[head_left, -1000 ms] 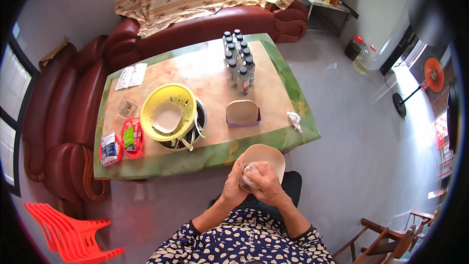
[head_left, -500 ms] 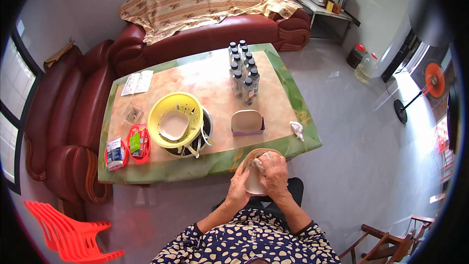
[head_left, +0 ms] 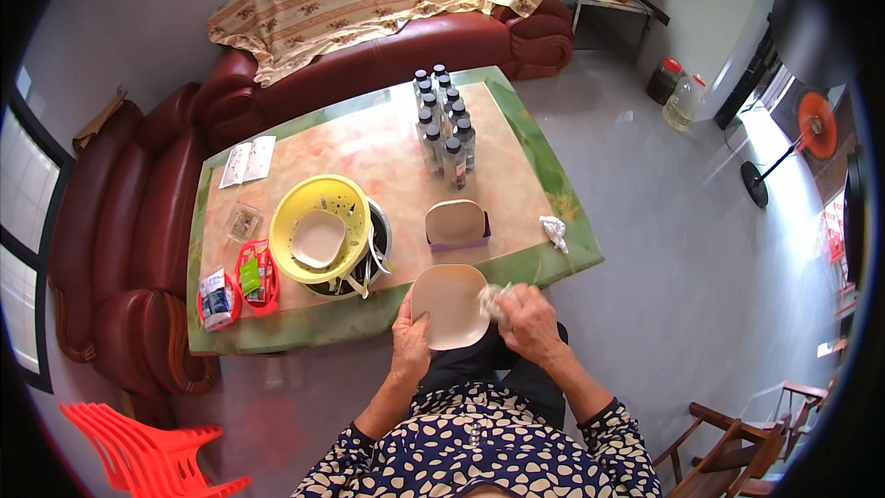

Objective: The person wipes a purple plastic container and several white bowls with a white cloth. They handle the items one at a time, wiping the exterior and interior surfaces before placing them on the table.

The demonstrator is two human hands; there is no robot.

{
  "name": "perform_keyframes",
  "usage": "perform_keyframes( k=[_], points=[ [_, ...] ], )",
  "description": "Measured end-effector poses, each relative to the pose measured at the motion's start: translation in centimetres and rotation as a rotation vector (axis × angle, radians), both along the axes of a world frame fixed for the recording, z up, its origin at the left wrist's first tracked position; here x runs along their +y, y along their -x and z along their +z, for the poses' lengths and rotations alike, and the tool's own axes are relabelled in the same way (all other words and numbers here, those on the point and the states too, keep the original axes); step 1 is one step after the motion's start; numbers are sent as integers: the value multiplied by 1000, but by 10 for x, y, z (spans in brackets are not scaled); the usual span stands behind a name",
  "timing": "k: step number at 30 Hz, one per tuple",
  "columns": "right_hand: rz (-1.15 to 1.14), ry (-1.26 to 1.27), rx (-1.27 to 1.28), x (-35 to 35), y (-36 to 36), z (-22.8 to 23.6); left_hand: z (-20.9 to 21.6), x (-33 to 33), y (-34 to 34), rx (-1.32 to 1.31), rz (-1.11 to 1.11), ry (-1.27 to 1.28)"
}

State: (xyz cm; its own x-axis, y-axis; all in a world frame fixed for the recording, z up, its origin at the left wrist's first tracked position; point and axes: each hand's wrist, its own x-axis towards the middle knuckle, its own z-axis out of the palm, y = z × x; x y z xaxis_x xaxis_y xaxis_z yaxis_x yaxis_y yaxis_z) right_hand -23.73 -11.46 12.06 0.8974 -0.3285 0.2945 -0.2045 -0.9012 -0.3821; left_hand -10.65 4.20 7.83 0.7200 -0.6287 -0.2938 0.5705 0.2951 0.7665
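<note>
A beige square plate with rounded corners (head_left: 447, 306) is held over my lap at the table's near edge. My left hand (head_left: 410, 343) grips it by the left side, thumb on its inner face. In my right hand (head_left: 531, 323) is a crumpled white tissue (head_left: 495, 302), bunched in the fingers at the plate's right rim. Just beyond, a similar beige plate (head_left: 455, 220) stands on edge in a low purple holder (head_left: 464, 243). To the left, a yellow colander (head_left: 288, 205) with another beige dish (head_left: 318, 239) inside rests over a metal pot (head_left: 385, 238).
Several black-capped bottles (head_left: 454, 164) stand together on the table (head_left: 359, 146). A crumpled tissue (head_left: 554, 232) lies at the right, red baskets with packets (head_left: 258, 278) at the left. An orange chair (head_left: 147, 447), a wooden chair (head_left: 728, 447) and a fan (head_left: 816, 125) stand around.
The plate has turned flatter, its inner face now in full view. My right hand has moved from inside it to its right rim, still with the tissue. The head view has shifted slightly.
</note>
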Motion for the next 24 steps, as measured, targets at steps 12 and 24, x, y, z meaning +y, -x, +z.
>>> perform_keyframes(
  k=[12, 24],
  points=[
    [-186, 148, -57, 14, -17, -23, 13, -12, 28, -93, -50, 38],
    [101, -755, -101, 45, 7, -16, 9, -12, 38, -76, -99, -25]
  ],
)
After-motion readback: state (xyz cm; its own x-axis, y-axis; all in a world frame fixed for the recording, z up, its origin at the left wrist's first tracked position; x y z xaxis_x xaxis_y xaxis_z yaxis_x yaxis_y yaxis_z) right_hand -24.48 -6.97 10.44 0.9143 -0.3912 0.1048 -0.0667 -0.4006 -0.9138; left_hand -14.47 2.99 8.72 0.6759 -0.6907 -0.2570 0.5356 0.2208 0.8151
